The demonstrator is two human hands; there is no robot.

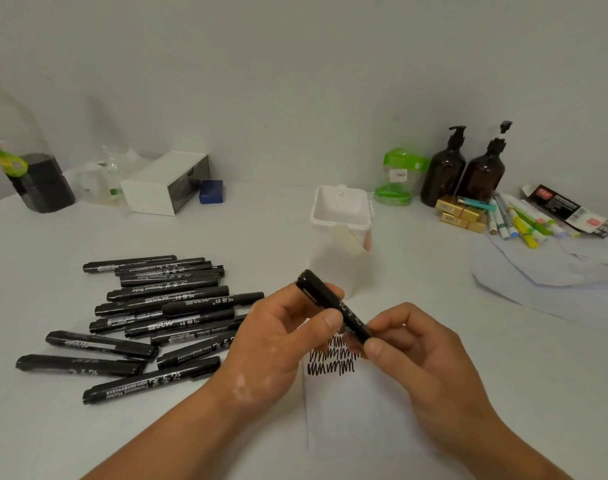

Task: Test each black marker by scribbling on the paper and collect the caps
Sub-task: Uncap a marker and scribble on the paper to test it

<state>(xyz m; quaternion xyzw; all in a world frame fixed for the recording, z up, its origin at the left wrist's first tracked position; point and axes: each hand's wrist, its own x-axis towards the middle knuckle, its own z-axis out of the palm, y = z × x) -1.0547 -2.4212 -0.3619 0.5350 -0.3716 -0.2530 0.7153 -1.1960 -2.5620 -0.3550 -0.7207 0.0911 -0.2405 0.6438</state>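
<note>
Both my hands hold one black marker (332, 304) tilted above the white paper (358, 407). My left hand (278, 344) grips its upper, capped end between thumb and fingers. My right hand (420, 355) pinches the lower end. Several rows of black scribbles (330, 362) mark the top of the paper, just under the marker. A pile of several black markers (157, 317) lies on the table to the left of my left hand. A white open container (340, 216) stands just beyond the hands.
Back left stand a clear bottle with dark liquid (22, 161), a white box (165, 181) and a blue block (211, 191). Back right are two brown pump bottles (465, 171), a green-lidded jar (399, 178), yellow boxes (460, 211), coloured markers (520, 220) and loose papers (544, 271).
</note>
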